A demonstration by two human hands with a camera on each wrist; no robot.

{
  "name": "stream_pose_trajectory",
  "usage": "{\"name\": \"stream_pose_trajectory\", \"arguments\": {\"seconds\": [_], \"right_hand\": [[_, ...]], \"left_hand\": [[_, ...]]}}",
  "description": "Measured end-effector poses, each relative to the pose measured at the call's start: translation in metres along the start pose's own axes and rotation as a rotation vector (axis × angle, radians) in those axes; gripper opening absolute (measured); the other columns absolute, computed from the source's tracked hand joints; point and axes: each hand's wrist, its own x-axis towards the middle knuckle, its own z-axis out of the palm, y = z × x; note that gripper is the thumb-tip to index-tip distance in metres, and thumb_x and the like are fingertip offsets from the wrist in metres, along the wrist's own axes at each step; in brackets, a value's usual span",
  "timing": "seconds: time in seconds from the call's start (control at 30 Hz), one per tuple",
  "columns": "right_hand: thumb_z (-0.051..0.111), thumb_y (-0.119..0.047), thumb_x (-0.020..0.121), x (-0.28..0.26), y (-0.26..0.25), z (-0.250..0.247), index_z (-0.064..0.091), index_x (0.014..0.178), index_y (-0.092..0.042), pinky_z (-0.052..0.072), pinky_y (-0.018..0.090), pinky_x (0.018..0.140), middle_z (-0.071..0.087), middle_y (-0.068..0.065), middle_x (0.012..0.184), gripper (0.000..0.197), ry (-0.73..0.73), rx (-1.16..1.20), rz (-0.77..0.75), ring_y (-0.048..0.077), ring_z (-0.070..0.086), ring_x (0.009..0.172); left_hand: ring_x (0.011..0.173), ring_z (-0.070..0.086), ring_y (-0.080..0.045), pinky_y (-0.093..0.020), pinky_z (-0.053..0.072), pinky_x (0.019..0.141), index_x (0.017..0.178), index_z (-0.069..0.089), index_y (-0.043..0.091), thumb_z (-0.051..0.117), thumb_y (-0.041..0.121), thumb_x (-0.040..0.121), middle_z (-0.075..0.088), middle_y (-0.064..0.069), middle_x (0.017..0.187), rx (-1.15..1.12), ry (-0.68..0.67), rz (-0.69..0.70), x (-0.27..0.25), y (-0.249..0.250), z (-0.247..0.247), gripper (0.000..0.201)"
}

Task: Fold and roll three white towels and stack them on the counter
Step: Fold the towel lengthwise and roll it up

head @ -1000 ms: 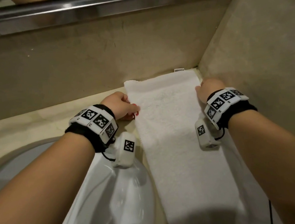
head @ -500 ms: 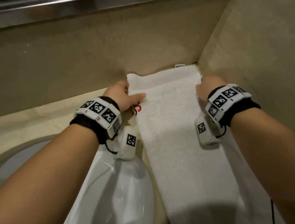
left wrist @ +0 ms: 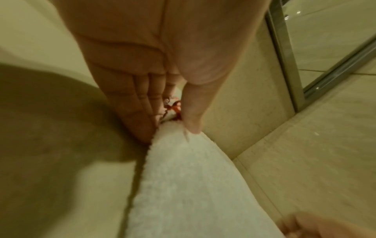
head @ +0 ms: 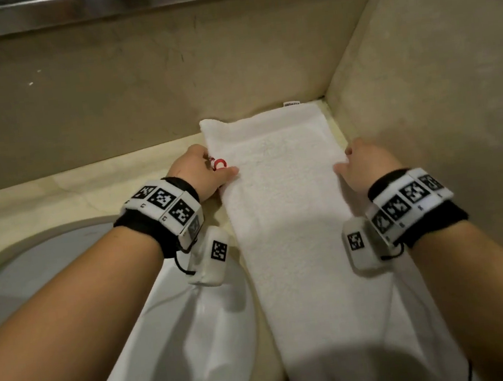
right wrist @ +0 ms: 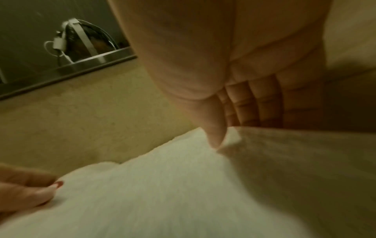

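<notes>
A white towel (head: 294, 216), folded into a long strip, lies on the beige counter (head: 56, 193). Its far end rests against the back wall in the corner. My left hand (head: 210, 173) holds its left edge, thumb on top and fingers straight along the side (left wrist: 142, 125). Something small and red shows between that thumb and the fingers. My right hand (head: 356, 159) pinches the right edge, thumb on top and fingers behind a slightly raised fold (right wrist: 223, 128). In the wrist views the towel (left wrist: 193, 185) (right wrist: 152, 193) runs back from the hands.
A white sink basin (head: 182, 339) sits just left of the towel. The back wall (head: 139, 93) and the right side wall (head: 436, 91) close in the corner. A metal mirror frame (head: 97, 7) runs above. More white cloth (head: 424, 343) shows beside the towel at lower right.
Both hands have slid a little back toward me along the towel's edges. The left thumb, first at the edge, now lies on top of the towel.
</notes>
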Motion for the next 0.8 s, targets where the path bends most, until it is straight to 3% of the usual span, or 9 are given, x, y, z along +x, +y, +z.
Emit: {"name": "stream_pose_trajectory", "arguments": {"seconds": [0.13,0.3,0.37,0.43,0.53,0.6,0.67,0.73,0.8], "right_hand": [[0.043,-0.007,0.090,-0.026,0.014,0.011,0.047,0.110,-0.001,0.045,0.040,0.083,0.058,0.022,0.114,0.021,-0.006,-0.071,0.030,0.037,0.056,0.103],[0.038,-0.019,0.095,-0.055,0.022,0.010,0.052,0.111,-0.002,0.041,0.034,0.078,0.059,0.021,0.114,0.027,0.063,0.157,0.032,0.036,0.055,0.105],[0.037,-0.015,0.095,-0.075,0.040,0.013,0.051,0.117,-0.003,0.040,0.031,0.085,0.058,0.019,0.121,0.028,-0.013,0.211,0.046,0.033,0.054,0.111],[0.037,-0.007,0.091,-0.097,0.061,0.023,0.049,0.124,-0.008,0.038,0.031,0.094,0.055,0.014,0.127,0.035,-0.086,0.329,0.066,0.030,0.051,0.116],[0.035,0.005,0.086,-0.120,0.083,0.041,0.057,0.104,-0.011,0.045,0.038,0.091,0.063,0.014,0.105,0.032,-0.092,0.679,0.053,0.027,0.058,0.094],[0.034,0.015,0.083,-0.130,0.090,0.047,0.055,0.095,-0.010,0.048,0.021,0.079,0.060,0.008,0.088,0.035,-0.103,0.818,0.003,0.017,0.055,0.076],[0.037,0.021,0.080,-0.136,0.093,0.047,0.054,0.103,-0.004,0.045,0.008,0.068,0.055,-0.002,0.079,0.039,-0.116,0.831,-0.076,0.007,0.051,0.071],[0.045,0.017,0.080,-0.138,0.092,0.046,0.055,0.105,-0.005,0.045,0.010,0.070,0.057,-0.006,0.077,0.035,-0.147,0.856,-0.148,0.006,0.053,0.072],[0.054,0.006,0.083,-0.139,0.090,0.046,0.057,0.096,-0.011,0.044,0.019,0.080,0.059,-0.005,0.080,0.022,-0.168,0.844,-0.194,0.010,0.055,0.076]], "left_hand": [[0.101,0.055,-0.029,-0.030,0.038,0.076,0.112,0.051,0.009,0.067,0.039,0.078,0.061,-0.011,0.113,0.031,0.026,-0.005,-0.006,0.001,0.001,0.048],[0.088,0.050,-0.023,-0.031,0.037,0.073,0.117,0.046,0.012,0.064,0.052,0.075,0.056,-0.003,0.105,-0.038,0.034,-0.056,-0.028,0.003,0.006,0.060],[0.091,0.053,-0.022,-0.030,0.041,0.077,0.116,0.047,0.013,0.065,0.051,0.076,0.055,-0.002,0.106,-0.089,-0.028,-0.082,-0.043,-0.002,0.012,0.058],[0.091,0.063,-0.027,-0.035,0.052,0.084,0.103,0.052,0.011,0.070,0.038,0.077,0.062,-0.007,0.104,-0.250,-0.113,-0.102,-0.060,-0.007,0.021,0.041],[0.089,0.066,-0.033,-0.042,0.055,0.082,0.091,0.057,0.005,0.069,0.017,0.080,0.066,-0.018,0.104,-0.510,-0.218,-0.130,-0.088,-0.011,0.038,0.020],[0.086,0.066,-0.026,-0.036,0.054,0.078,0.089,0.057,0.008,0.066,0.012,0.081,0.065,-0.014,0.104,-0.602,-0.281,-0.134,-0.104,-0.014,0.052,0.012],[0.081,0.065,-0.020,-0.032,0.053,0.074,0.095,0.057,0.011,0.064,0.012,0.083,0.064,-0.007,0.101,-0.628,-0.321,-0.123,-0.116,-0.016,0.063,0.014],[0.084,0.065,-0.021,-0.032,0.052,0.074,0.103,0.057,0.012,0.064,0.013,0.083,0.064,-0.006,0.101,-0.638,-0.318,-0.124,-0.124,-0.019,0.070,0.020],[0.088,0.065,-0.024,-0.034,0.053,0.075,0.104,0.057,0.011,0.064,0.015,0.083,0.065,-0.006,0.101,-0.645,-0.311,-0.136,-0.131,-0.020,0.074,0.022]]}}
